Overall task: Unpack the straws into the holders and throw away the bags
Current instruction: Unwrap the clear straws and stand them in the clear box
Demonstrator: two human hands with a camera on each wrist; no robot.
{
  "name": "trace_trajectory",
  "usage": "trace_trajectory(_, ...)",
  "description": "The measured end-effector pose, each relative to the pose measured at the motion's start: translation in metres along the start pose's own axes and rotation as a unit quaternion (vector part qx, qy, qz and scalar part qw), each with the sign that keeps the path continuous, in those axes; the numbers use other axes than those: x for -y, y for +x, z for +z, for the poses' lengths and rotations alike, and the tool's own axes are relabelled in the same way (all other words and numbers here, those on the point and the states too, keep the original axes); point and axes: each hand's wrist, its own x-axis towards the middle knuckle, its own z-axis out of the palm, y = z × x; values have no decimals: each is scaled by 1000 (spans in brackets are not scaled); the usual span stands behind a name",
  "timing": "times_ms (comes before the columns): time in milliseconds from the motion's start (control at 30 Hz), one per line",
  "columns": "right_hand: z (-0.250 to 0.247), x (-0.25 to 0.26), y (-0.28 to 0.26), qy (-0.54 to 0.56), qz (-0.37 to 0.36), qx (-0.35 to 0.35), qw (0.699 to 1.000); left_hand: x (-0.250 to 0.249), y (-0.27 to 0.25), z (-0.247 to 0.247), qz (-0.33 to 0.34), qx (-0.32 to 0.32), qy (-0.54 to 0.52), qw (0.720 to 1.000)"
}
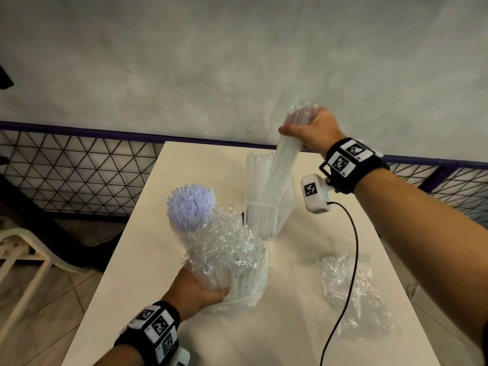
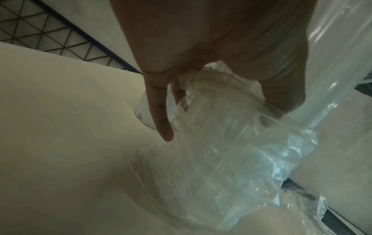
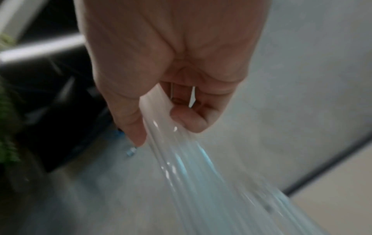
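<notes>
A cream bench [image 1: 290, 326] stands against a grey wall [image 1: 237, 62], with a dark wire-mesh railing [image 1: 66, 167] running behind it. Part of a white chair [image 1: 15, 249] shows at the lower left, on a tiled floor. On the right part of the bench lies an empty, crumpled clear bag [image 1: 353, 291], and the black cable [image 1: 348, 260] from the right wrist camera hangs across it. At the left, a clear holder [image 1: 182, 233] stands packed with upright white straws [image 1: 190, 204]. Just behind the near bundle, crumpled plastic wrap [image 1: 227, 239] rises and hides much of that holder's right side. Farther back stands a second clear holder [image 1: 260, 207] with clear straws inside it.

The left hand [image 1: 195, 294] reaches in low from the near edge, its grip curled round the base of a bagged bundle of straws [image 1: 237, 281] that stands on the bench. In the left wrist view the thumb and fingers [image 2: 161, 117] spread down either side of the wrapped bundle [image 2: 231, 151].

The right hand [image 1: 311, 130] is raised above the far holder, forearm stretched out from the right and wrist bent down. Its grip is clenched on the top of another bag of clear straws [image 1: 282, 165], which slants down to the far holder; whether its lower end sits inside or behind the holder cannot be told. The right wrist view, blurred, shows fingers [image 3: 187, 117] and thumb pinching the gathered clear plastic [image 3: 191, 167].
</notes>
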Motion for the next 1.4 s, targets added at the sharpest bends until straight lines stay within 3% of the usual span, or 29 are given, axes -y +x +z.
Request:
trace_trajectory(133,28,-38,-1,-117,60,80,988,-1,0,0,-29,3,2,1000)
trace_trajectory(300,38,-54,-4,-225,-73,52,970,-5,-2,0,-24,-2,2,1000)
trace_trajectory(367,44,-60,-5,-282,-113,101,947,-6,-2,2,-27,7,20,999)
trace_trajectory(533,52,-77,-14,-368,-58,256,892,-10,-2,1,-21,12,49,998)
trace_trajectory(600,53,-75,-13,-375,-79,242,891,-10,-1,-1,-21,15,37,999)
trace_trajectory(667,53,-70,-7,-371,-133,183,901,-9,-1,-2,-10,18,44,999)
trace_trajectory(767,57,-64,-1,-359,-192,135,903,-5,0,-3,40,41,145,988)
trace_trajectory(833,65,-63,-1,-388,-187,160,888,-3,1,-2,58,46,182,980)
trace_trajectory(933,74,-70,-4,-477,-138,248,832,-4,3,-1,70,39,175,981)
trace_trajectory(967,74,-71,-4,-480,-133,258,828,-3,2,-1,61,33,158,985)
trace_trajectory(1033,70,-68,-1,-458,-147,229,846,2,2,-1,6,15,129,992)
trace_trajectory(1100,63,-66,5,-440,-150,149,872,10,2,-2,-59,-11,118,991)
trace_trajectory(1167,57,-68,9,-440,-91,98,888,13,2,-2,-82,-17,115,990)
trace_trajectory(1233,56,-72,11,-414,-26,121,902,14,3,-2,-92,-11,112,989)
trace_trajectory(1300,54,-78,12,-359,-15,155,920,15,3,-3,-104,-12,104,989)
trace_trajectory(1400,46,-78,13,-305,-49,84,947,11,1,-3,-98,-4,94,991)
